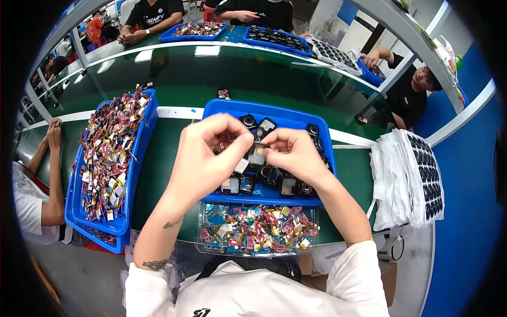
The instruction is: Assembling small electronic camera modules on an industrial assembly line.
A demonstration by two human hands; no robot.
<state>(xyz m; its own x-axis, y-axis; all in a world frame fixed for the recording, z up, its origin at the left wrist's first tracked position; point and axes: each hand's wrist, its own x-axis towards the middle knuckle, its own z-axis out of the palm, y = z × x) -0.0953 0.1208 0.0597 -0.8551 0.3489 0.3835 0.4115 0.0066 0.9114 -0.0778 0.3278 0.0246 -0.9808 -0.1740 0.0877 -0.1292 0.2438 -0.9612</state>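
My left hand (206,153) is closed in a pinch, thumb against forefinger, above the blue tray (211,108). What its fingertips hold, if anything, is too small to name. Just right of it, my right hand (298,158) pinches a small black housing (257,153) with a grey face. A small silver battery pack (242,166) shows under the left fingertips; whether it hangs from them or lies in the tray I cannot tell. Below both hands, the tray carries many black housings, some with round openings (246,183). My hands hide its middle.
A clear plastic tray (199,240) of red circuit boards and wired batteries lies nearest me. Left stand stacked blue trays (134,174) heaped with similar parts. At right are stacked white-wrapped sheets (388,179) of black pieces. A green conveyor (185,68) runs beyond, with people around it.
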